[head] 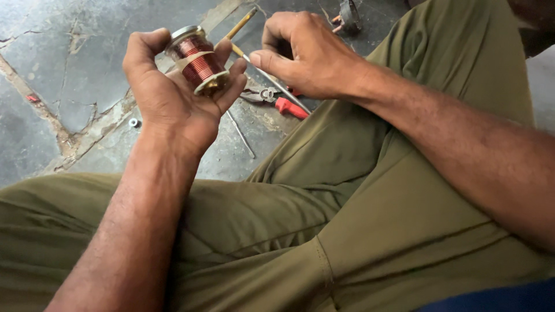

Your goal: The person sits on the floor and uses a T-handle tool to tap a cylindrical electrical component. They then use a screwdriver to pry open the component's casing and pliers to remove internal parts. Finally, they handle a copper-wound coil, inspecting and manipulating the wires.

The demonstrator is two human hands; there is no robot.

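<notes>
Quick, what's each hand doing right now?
Left hand: closed around a copper coil.
Right hand: pinching a thin rod.

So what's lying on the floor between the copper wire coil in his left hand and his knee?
In the head view, red-handled pliers and a thin metal rod lie on the cracked grey floor below the copper coil.

Soft daylight, mild blur at the far edge

We see even, diffuse daylight with no hard shadows; only faint shade sits under the hands. A small glint shows on the metal rim of the copper coil (198,59). The near trousers (370,231) look sharp, while the far floor (52,69) turns slightly soft
</notes>
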